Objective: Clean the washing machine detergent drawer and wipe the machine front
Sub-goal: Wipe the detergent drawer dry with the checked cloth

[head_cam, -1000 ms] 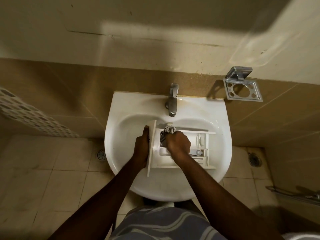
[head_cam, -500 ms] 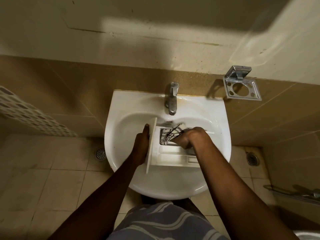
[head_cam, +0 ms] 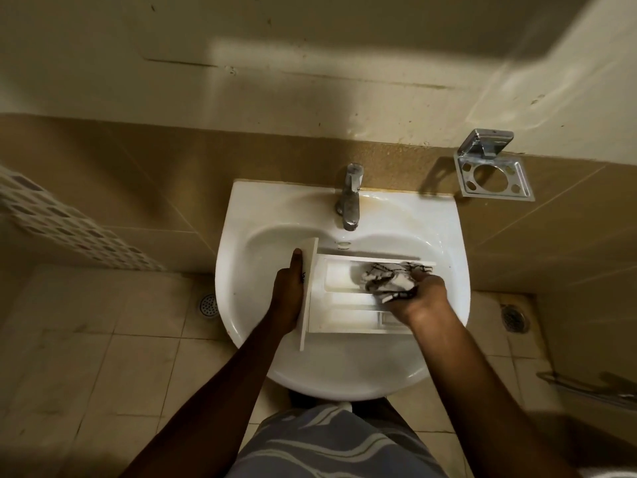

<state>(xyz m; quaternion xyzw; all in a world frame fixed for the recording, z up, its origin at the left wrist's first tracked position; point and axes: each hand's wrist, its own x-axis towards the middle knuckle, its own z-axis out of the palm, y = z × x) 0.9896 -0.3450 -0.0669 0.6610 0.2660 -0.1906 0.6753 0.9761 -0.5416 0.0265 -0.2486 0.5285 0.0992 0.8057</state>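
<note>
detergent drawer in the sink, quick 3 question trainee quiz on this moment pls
1. True or false: the left hand grips the detergent drawer by its front panel.
2. The right hand holds the cloth: A) at the panel end, B) at the far end, C) outside the drawer.
3. Fill in: the drawer lies in the ____ under the tap.
Key: 1 true; 2 B; 3 sink.

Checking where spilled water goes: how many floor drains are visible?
2. The left floor drain is in the tiles left of the sink; the right floor drain is in the tiles right of it. Others may lie hidden.
</note>
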